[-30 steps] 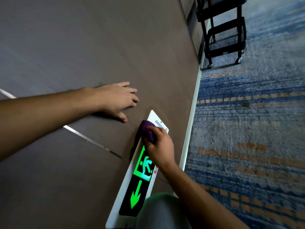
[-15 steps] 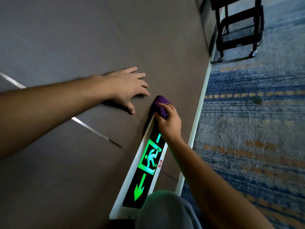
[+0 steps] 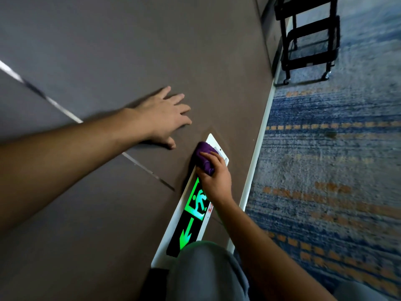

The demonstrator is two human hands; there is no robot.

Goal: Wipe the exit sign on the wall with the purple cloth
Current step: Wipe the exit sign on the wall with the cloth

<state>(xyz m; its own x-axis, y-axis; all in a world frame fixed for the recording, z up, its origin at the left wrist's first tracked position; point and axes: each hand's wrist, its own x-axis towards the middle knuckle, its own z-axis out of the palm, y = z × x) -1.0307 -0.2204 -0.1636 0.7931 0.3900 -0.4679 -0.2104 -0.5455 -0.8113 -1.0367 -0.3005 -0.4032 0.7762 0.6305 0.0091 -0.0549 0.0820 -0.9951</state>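
Right hand [image 3: 214, 181], its grip clamped on the bunched purple cloth [image 3: 204, 157], presses it against the far end of the exit sign [image 3: 191, 216], low on the wall [image 3: 152, 51]. From the grip, the sign's long axis runs back toward the person's knee. Left hand [image 3: 162, 114] lies flat and spread on the wall, just beside.

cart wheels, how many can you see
2. One wheel sits under the near-left leg of the black cart, by the white baseboard; the other wheel is under its right leg on the carpet. More may be hidden behind.
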